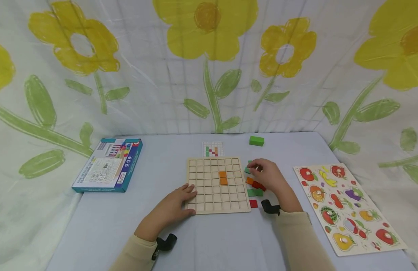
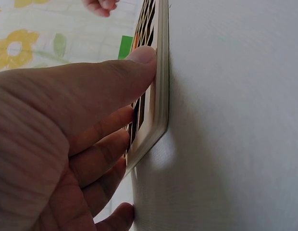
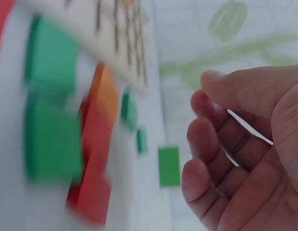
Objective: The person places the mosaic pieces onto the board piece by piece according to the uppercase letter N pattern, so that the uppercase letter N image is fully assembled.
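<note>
Touching a square pale wooden grid board (image 1: 213,197) at its left with spread-fingered left hand (image 1: 176,205), hovering loosely curled right hand (image 1: 272,176), thumb-index contact unclear, near small green and red blocks (image 1: 255,192) beside the board's right edge.

On the table (image 1: 222,241), two blocks (image 1: 223,181) sit in the grid board (image 1: 205,198), the box (image 1: 107,165) well to its left and the puzzle (image 1: 351,205) to its right. Loose blocks (image 1: 255,192) lie just beside the board's right edge, between it and the puzzle. Behind the board lies the card (image 1: 213,150), with another block (image 1: 256,141) to the card's right, and the curtain (image 1: 144,94) hangs behind the table.
</note>
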Available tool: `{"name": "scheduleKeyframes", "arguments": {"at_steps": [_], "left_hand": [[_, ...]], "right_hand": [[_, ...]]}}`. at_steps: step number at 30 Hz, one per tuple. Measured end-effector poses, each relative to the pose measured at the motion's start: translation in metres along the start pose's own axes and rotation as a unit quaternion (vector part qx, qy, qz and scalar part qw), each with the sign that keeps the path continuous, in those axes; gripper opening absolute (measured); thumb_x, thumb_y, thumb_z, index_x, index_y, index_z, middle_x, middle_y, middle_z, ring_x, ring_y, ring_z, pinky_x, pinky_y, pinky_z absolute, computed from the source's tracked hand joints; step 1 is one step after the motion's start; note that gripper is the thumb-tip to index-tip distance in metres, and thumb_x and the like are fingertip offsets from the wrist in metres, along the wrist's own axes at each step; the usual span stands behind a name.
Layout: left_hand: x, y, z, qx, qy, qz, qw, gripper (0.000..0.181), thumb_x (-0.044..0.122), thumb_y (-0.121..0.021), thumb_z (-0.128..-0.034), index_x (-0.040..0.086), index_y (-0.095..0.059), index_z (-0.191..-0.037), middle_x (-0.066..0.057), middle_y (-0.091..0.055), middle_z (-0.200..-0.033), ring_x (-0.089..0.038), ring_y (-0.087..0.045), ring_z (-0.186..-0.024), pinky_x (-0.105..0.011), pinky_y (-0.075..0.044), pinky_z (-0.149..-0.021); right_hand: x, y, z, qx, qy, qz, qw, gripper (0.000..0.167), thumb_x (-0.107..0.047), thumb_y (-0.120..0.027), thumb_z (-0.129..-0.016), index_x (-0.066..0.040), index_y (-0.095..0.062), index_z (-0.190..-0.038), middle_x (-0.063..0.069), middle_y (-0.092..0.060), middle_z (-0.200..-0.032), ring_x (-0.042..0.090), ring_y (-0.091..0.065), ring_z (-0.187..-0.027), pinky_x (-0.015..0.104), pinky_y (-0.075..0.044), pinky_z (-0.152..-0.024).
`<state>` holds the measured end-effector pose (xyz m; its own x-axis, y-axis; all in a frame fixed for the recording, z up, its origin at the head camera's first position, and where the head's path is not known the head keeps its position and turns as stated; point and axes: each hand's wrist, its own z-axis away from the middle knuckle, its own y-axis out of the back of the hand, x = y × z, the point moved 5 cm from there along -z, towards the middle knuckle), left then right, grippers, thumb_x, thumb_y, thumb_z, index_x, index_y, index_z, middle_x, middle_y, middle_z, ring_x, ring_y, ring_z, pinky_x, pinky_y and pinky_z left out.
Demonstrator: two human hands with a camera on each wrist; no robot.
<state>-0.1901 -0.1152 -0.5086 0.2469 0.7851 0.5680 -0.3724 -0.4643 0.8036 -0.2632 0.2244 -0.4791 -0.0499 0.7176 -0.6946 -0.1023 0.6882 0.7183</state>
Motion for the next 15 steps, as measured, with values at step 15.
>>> {"name": "scheduleKeyframes", "arguments": {"at_steps": [15], "left_hand": [[0.002, 0.002, 0.001, 0.002, -0.009, 0.008, 0.9999, 0.065, 0.024, -0.088, -0.0937, 0.007, -0.064, -0.152, -0.008, -0.047, -0.171, -0.035, -0.034, -0.165, -0.06, -0.033, -0.132]], "right_hand": [[0.027, -0.018, 0.004, -0.054, -0.052, 0.054, 0.9958, 0.023, -0.021, -0.08, -0.099, -0.007, -0.078, -0.117, 0.009, -0.073, -0.113, 0.024, -0.062, -0.098, 0.041, -0.058, -0.088]]}}
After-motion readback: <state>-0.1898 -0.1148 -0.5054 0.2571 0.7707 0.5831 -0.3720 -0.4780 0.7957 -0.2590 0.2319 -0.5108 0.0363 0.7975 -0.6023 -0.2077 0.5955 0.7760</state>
